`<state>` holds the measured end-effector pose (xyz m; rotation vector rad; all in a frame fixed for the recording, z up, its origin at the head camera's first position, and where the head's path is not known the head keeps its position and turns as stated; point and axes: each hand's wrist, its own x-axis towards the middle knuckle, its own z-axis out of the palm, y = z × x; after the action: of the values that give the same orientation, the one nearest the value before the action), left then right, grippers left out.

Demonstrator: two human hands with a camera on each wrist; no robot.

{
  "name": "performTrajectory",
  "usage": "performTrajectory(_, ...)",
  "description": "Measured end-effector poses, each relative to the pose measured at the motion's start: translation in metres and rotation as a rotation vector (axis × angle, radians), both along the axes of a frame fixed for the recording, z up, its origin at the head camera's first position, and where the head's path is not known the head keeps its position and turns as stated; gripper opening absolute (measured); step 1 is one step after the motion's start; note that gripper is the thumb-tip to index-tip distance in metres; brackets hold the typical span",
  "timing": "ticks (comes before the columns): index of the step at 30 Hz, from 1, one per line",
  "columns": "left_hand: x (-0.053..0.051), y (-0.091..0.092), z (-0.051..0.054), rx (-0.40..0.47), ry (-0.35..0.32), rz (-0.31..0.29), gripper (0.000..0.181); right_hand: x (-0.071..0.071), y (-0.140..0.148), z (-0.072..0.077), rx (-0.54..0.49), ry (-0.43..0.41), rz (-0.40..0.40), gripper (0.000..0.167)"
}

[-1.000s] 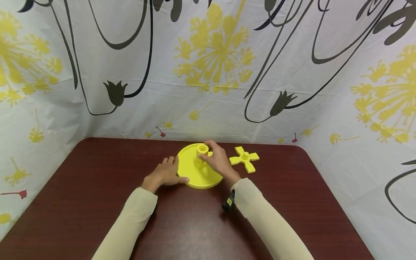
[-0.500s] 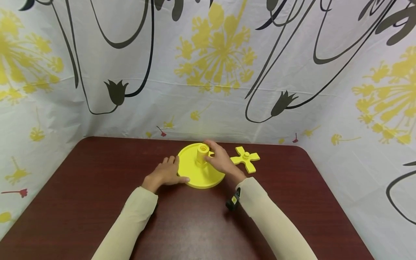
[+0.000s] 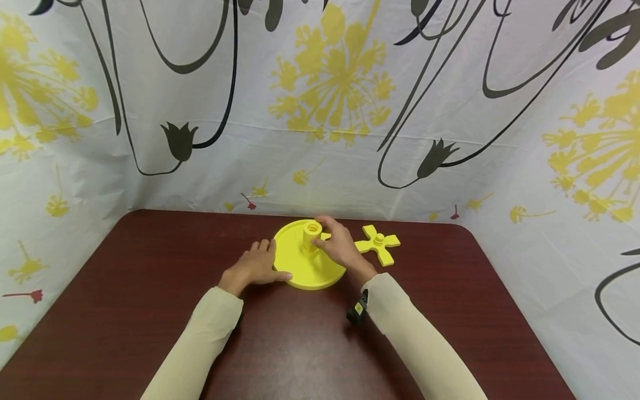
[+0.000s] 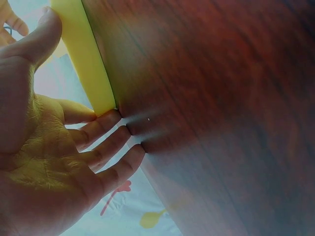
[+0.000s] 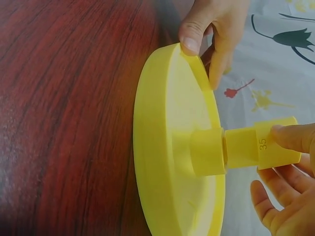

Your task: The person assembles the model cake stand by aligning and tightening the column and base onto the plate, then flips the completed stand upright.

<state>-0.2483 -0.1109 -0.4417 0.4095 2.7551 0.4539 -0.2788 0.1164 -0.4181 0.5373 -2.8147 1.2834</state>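
Observation:
A round yellow tray (image 3: 320, 272) with a raised rim lies on the table. At its middle stands a short yellow post (image 5: 206, 151), topped by an upright hollow yellow cylinder (image 3: 311, 233) marked "35" in the right wrist view. My right hand (image 3: 341, 244) pinches that cylinder between thumb and fingers; in the head view it hides part of the tray behind. My left hand (image 3: 257, 265) holds the tray's left side, thumb (image 5: 191, 42) over the rim and fingers (image 4: 101, 130) against the outer edge. A yellow four-armed cross piece (image 3: 382, 250) with a central peg lies right of the tray.
The dark red-brown table (image 3: 150, 311) ends at a back edge close behind the tray. Beyond it hangs a white sheet (image 3: 250, 111) with flower prints. A dark wrist device (image 3: 358, 308) sits under the right sleeve.
Around the cylinder, my right hand has turned slightly and its wrist has swung a little to the right; it has barely moved in the last half second. The left hand stays put.

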Motion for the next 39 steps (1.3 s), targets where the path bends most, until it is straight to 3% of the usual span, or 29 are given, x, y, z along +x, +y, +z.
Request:
performTrajectory(13,0.0002,0.0023,-0.0008,0.002,0.006,-0.004,0.106,0.0002,-0.0035,-0.0027,0.033,0.002,-0.07,0.058)
performTrajectory(22,-0.0025,0.0007,-0.0036,0.048,0.034,0.007,0.108,0.0009,0.0,0.0009,0.035,0.001,-0.011,0.058)
performTrajectory(30,-0.0018,-0.0017,0.0019,0.067,-0.029,-0.003,0.107,0.001,0.0037,0.0049,0.009,0.002,0.084,0.057)
performTrajectory(39,-0.0008,-0.0023,0.0043,0.064,-0.054,-0.001,0.106,-0.0006,0.0014,0.0006,0.034,0.036,0.053,0.057)
